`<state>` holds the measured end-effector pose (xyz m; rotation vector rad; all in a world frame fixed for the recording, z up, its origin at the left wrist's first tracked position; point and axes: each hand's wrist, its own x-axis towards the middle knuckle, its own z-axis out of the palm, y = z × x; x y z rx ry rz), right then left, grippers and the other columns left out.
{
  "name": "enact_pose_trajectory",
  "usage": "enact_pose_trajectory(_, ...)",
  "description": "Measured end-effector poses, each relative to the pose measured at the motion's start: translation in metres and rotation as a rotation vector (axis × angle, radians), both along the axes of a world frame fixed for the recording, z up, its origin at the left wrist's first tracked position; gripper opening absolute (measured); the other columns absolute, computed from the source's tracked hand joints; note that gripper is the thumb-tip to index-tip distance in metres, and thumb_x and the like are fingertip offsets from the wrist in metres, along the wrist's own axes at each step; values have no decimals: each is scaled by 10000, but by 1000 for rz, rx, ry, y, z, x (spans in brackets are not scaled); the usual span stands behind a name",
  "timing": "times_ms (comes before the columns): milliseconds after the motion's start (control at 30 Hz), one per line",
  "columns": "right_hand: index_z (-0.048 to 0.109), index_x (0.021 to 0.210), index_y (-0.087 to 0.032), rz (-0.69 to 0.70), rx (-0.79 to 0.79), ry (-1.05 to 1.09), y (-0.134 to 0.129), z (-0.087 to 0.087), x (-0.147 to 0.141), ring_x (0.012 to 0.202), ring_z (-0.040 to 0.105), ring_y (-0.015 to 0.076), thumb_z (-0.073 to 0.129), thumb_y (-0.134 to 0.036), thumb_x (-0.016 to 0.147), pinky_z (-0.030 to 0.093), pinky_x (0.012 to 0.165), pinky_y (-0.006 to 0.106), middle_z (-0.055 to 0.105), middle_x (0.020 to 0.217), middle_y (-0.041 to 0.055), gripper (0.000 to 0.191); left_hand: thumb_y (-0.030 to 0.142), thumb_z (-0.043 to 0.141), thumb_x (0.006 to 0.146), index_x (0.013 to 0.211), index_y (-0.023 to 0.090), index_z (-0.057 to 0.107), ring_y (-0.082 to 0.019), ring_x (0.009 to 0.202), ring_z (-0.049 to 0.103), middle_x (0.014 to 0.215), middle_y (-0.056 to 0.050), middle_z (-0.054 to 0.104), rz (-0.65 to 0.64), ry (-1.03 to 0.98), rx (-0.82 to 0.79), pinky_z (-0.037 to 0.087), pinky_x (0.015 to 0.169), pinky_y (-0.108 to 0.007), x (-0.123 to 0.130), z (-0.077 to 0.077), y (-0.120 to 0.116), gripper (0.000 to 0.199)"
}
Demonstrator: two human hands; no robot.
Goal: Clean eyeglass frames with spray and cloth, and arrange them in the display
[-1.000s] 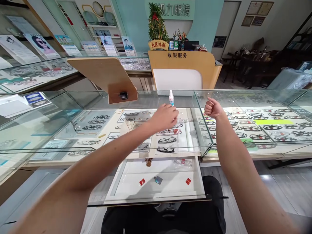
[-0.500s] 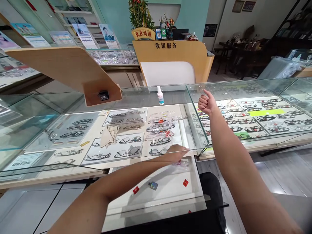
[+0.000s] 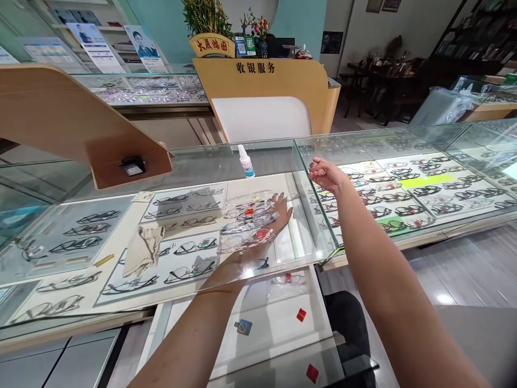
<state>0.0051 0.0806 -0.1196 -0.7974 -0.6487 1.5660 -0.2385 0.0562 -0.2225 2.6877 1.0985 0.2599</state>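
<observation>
My left hand [image 3: 281, 213] reaches under the glass top of the display case, its fingers spread. It lies at the right end of a stack of clear-framed eyeglasses [image 3: 242, 242] with red tags, which overlap my wrist and forearm in view. I cannot see anything held in it. My right hand [image 3: 326, 175] is raised beside the upright glass divider [image 3: 317, 194], fingers loosely curled and partly apart, with nothing visible in them. Whether it touches the glass, I cannot tell. Below my left forearm, the white drawer [image 3: 274, 345] is pulled out.
Rows of dark eyeglasses [image 3: 189, 272] lie to the left, with a beige cloth [image 3: 143, 250] near them. A spray bottle [image 3: 246, 161] stands near the back of the counter. More eyeglasses [image 3: 407, 210] fill the right case. A tilted wooden board [image 3: 84, 124] overhangs the left.
My left hand has moved from the front edge above the drawer into the case, spreading its fingers. My right hand has loosened from a fist with the thumb up. The view has shifted right.
</observation>
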Motion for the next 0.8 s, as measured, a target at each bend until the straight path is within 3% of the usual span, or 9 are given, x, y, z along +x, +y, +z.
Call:
enact_pose_trajectory(100, 490, 1011, -293, 2, 1, -10, 0, 0, -1, 609, 539, 84, 774, 12, 629, 581, 716, 222, 554, 728, -107, 566, 631, 568, 1062, 1501, 172, 606, -425, 1576, 397, 1659, -200, 542, 137, -17, -4, 275, 1303, -684, 12, -9, 9, 635)
enact_pose_trajectory(233, 490, 996, -295, 25, 3, -12, 0, 1, -1, 656, 555, 102, 694, 45, 583, 548, 673, 216, 588, 774, -85, 573, 423, 441, 1133, 1557, 77, 548, -461, 1633, 306, 1705, -270, 497, 211, -13, -19, 238, 1313, -675, 18, -20, 6, 558)
enact_pose_trajectory(367, 490, 982, -289, 42, 6, -13, 2, 1, 1, 652, 552, 103, 688, 50, 560, 514, 638, 211, 582, 774, -80, 576, 397, 390, 1146, 1663, 87, 464, -432, 1718, 204, 1823, -228, 353, 238, 8, -47, 217, 1374, -606, 10, -23, -23, 607)
enact_pose_trajectory(467, 510, 976, -278, 44, 14, -23, 2, 1, 2, 660, 561, 104, 712, 53, 541, 508, 629, 214, 581, 773, -71, 583, 439, 433, 1122, 1711, 134, 429, -431, 1723, 221, 1839, -208, 344, 242, 39, -102, 257, 1371, -645, -4, -16, -60, 663)
enact_pose_trajectory(567, 530, 959, -273, 48, 25, -44, -1, 3, 1, 682, 568, 111, 739, 70, 542, 486, 610, 204, 578, 770, -65, 580, 500, 481, 1095, 1691, 193, 475, -406, 1704, 293, 1821, -156, 405, 174, 74, -177, 360, 1333, -625, -28, 2, -104, 671)
enact_pose_trajectory(633, 546, 944, -268, 53, 32, -61, -4, 5, 0, 689, 569, 111, 748, 82, 545, 472, 596, 198, 581, 767, -60, 568, 554, 546, 1058, 1629, 246, 550, -399, 1674, 352, 1771, -113, 494, 104, 99, -232, 389, 1316, -618, -49, 22, -134, 648)
enact_pose_trajectory(800, 583, 913, -255, 71, 47, -110, -10, 10, -3, 657, 585, 109, 743, 106, 544, 451, 553, 214, 587, 743, -55, 541, 681, 438, 1091, 1369, 240, 731, -420, 1587, 471, 1647, -167, 613, -130, 103, -539, 348, 1308, -664, -106, 99, -205, 598)
